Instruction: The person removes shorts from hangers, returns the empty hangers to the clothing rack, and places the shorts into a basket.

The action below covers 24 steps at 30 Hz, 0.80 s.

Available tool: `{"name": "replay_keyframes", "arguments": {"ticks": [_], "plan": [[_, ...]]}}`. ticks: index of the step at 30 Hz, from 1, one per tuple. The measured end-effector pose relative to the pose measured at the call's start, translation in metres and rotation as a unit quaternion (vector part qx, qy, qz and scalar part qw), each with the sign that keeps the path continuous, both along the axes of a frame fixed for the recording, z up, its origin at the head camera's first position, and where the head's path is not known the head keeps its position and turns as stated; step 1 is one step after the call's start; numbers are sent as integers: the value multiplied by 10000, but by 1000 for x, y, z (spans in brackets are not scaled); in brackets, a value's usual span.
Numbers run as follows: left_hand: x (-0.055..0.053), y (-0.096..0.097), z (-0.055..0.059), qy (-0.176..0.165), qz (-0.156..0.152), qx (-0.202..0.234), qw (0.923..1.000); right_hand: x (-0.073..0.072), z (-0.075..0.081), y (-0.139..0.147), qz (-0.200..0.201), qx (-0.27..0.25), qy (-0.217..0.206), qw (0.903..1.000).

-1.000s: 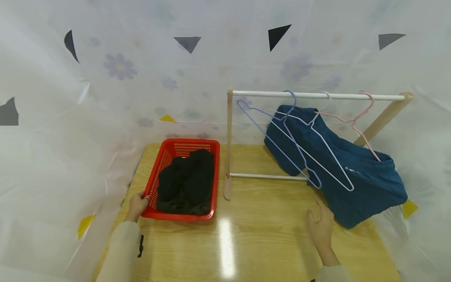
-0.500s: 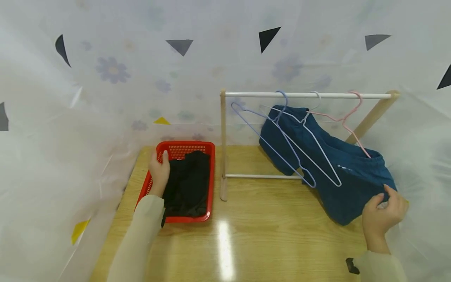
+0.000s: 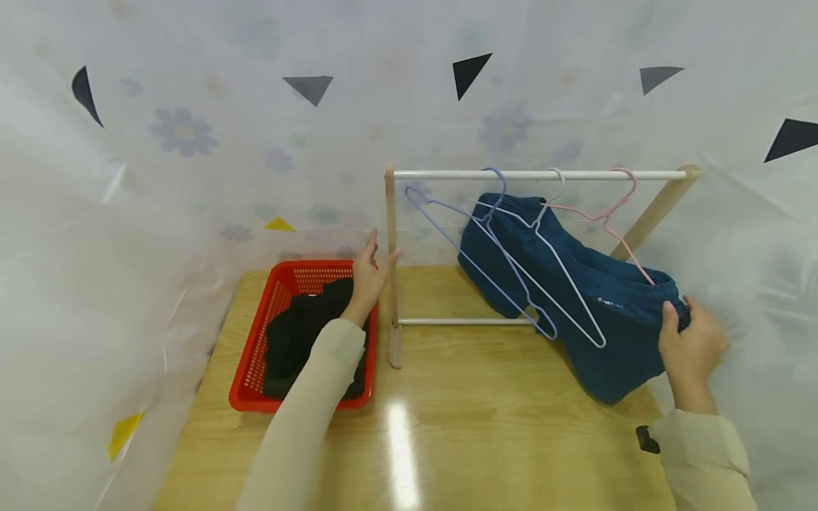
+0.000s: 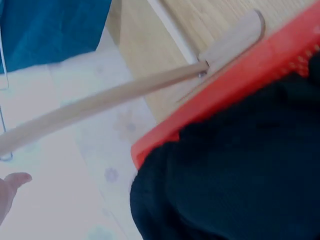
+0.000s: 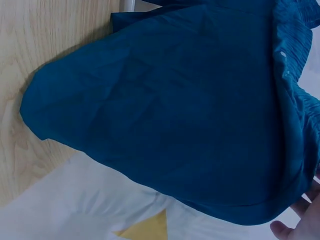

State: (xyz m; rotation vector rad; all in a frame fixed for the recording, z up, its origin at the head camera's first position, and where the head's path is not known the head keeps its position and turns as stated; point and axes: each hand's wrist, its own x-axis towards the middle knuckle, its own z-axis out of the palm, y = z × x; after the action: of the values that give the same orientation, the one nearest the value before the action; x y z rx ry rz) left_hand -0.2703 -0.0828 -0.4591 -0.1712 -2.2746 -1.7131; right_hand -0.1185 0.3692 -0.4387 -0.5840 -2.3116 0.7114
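Blue shorts [image 3: 629, 341] with an elastic waistband hang slanted on the rack, the right arm of a pink hanger [image 3: 620, 213] running into the waistband. My right hand [image 3: 693, 344] is at the waistband's right end. In the right wrist view its fingers [image 5: 312, 200] touch the cloth's edge, and the thumb is spread apart from them. My left hand [image 3: 371, 277] is raised with fingers extended, close beside the rack's left wooden post [image 3: 391, 248] and holding nothing. Its forearm crosses over a red basket [image 3: 255, 355] of dark clothing [image 3: 297, 326], hiding part of it.
A blue-violet hanger [image 3: 511, 262] and a white hanger [image 3: 569, 273] hang from the white rail [image 3: 441, 174], in front of the shorts. The rack's low crossbar [image 3: 460, 321] runs just over the wooden table [image 3: 486, 426]. A pale patterned sheet [image 3: 211, 184] encloses the back and sides.
My left hand has let go of the basket's rim and moved right, up to the post. My right hand has moved right and up to the shorts' waistband. The view has shifted slightly right.
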Motion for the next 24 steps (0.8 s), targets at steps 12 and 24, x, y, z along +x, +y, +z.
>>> {"name": "replay_keyframes", "arguments": {"ticks": [12, 24], "plan": [[-5, 21, 0, 354, -303, 968, 9942, -4, -15, -9, 298, 128, 1229, 9919], [-6, 18, 0, 43, -142, 590, 9981, 1, -7, -18, -408, 3, 1829, 9823]]}}
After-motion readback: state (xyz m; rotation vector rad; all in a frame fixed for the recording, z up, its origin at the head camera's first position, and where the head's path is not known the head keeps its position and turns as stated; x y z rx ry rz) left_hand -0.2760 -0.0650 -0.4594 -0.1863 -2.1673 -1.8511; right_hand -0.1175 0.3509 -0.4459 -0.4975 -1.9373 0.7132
